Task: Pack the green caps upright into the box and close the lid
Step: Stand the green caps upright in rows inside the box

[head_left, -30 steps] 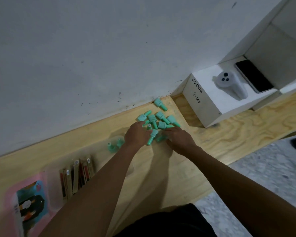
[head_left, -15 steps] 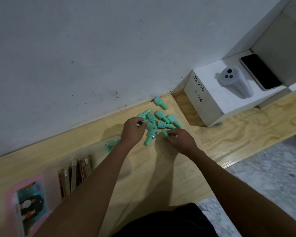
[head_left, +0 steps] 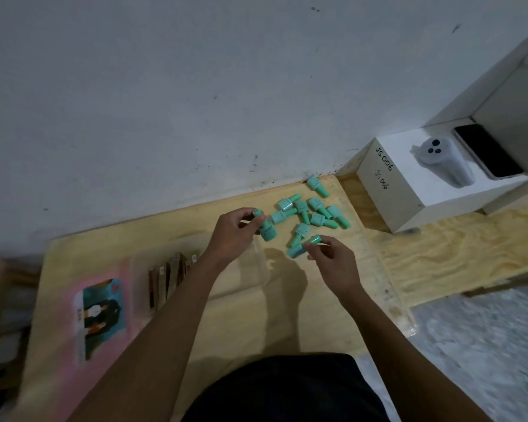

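Several green caps lie scattered on their sides on the wooden table near the wall. My left hand grips one green cap by its narrow end, lifted off the pile. My right hand pinches another green cap just in front of the pile. A clear plastic box sits under and beside my left wrist; my arm hides most of it.
A white block marked JS006 stands right of the caps, carrying a grey device and a black phone. Left of the clear box lie several thin sticks and a pink picture card.
Both hands have pulled back from the pile, each with a green cap in its fingers. The left hand has raised its cap; the right has drawn its cap toward me.
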The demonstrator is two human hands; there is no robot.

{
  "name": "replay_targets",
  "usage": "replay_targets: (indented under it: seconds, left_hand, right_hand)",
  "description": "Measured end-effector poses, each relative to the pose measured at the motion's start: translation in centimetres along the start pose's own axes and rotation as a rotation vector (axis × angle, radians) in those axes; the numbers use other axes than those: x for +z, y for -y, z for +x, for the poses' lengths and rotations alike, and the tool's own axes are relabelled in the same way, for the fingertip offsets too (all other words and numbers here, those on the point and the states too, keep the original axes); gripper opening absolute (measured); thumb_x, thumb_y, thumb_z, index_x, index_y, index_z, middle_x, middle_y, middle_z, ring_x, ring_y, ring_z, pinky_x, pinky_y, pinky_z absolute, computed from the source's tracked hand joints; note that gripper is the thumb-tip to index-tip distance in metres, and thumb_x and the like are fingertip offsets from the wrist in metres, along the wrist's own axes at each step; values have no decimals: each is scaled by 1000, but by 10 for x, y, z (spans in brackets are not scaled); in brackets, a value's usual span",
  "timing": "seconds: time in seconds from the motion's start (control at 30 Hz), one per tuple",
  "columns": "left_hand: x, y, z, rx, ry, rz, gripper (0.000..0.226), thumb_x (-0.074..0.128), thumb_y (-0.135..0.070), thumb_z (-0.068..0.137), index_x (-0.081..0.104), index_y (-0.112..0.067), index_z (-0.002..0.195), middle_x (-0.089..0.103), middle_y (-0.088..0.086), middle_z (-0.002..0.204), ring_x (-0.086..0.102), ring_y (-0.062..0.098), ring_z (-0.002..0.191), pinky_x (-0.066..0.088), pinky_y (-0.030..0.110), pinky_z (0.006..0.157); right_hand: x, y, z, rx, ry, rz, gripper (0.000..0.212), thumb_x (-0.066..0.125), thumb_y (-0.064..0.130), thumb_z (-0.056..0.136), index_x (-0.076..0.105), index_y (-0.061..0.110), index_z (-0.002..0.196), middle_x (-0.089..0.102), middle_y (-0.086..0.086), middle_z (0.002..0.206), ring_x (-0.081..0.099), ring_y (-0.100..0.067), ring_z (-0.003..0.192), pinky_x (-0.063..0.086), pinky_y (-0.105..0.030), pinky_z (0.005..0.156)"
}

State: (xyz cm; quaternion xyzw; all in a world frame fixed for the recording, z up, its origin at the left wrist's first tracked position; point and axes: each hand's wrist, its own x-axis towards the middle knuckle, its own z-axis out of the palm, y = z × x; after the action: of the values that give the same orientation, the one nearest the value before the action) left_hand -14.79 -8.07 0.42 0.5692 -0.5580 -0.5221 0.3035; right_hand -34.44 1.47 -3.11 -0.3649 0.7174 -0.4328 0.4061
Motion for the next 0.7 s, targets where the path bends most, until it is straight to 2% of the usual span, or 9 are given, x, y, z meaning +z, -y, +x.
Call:
replay_targets:
  seconds: [0.1,0.2,0.3,0.37,0.5,0.6,0.7]
  left_hand:
    - [-21,8,-13,38,-55,7,20,65,-25,88,70,-18,106,70,-1,97,67,12,81,53,21,66]
    - [-39,14,-23,106,-107,74,20,64,-20,88,70,-14,106,71,1,102,66,14,87,52,19,75]
    - [-51,24,-28,165,-161,141,19,65,-15,87,70,-11,105,69,-1,98,63,11,82,44,2,68]
    - [-56,33,-29,172,-177,165,19,66,-14,86,70,-12,105,69,-2,95,63,13,81,43,0,65]
    - [-56,50,-30,130,-171,210,20,68,-18,85,70,-18,105,68,-5,90,64,10,78,42,3,62]
    - [-52,59,-29,124,-159,252,21,67,-20,85,70,-20,106,69,-5,91,62,6,76,43,9,64]
    - [-48,67,-24,110,-161,255,21,68,-22,85,70,-21,106,70,-6,93,63,7,78,51,21,70]
  right_hand:
    - [22,13,-5,-76,-14,-120,46,73,35,84,62,12,122,72,3,101,68,-7,91,52,-17,76]
    - [45,24,-6,-177,-2,-236,39,72,37,85,65,16,117,71,8,100,66,-2,91,56,-28,83]
    - [68,27,-5,-287,13,-413,34,69,43,86,68,22,113,72,6,107,64,-7,101,51,-29,84]
    - [81,28,-2,-361,4,-483,34,69,42,86,69,21,113,69,4,113,58,-13,110,45,-28,87]
    - [101,33,10,-464,-15,-568,29,70,37,85,72,18,108,65,3,118,49,-16,117,44,-32,97]
    - [111,32,18,-404,-12,-548,31,70,41,85,73,19,106,62,5,122,47,-15,121,42,-34,98]
    - [115,23,19,-375,-49,-580,31,70,44,84,74,21,104,60,4,126,45,-16,123,43,-38,100]
